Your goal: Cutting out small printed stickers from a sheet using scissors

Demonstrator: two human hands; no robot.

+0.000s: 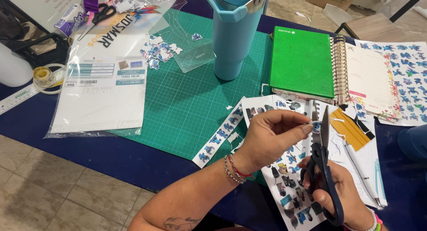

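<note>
While the left hand (271, 135) pinches a small sticker (316, 126), the right hand's (338, 191) grip holds open scissors (324, 168)

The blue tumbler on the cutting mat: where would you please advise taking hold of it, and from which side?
Probably by the loop handle near the lid, from the left. The tumbler stands upright on the green mat, and that side is open above low sticker cut-outs, while the green notebook crowds its right.

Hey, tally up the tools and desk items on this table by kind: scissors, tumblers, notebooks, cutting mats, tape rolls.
Scissors: 2, one in the right hand at, one black pair at top left
Blue tumbler: 1
Green notebook: 1
Green cutting mat: 1
Tape roll: 1
Total: 6
</note>
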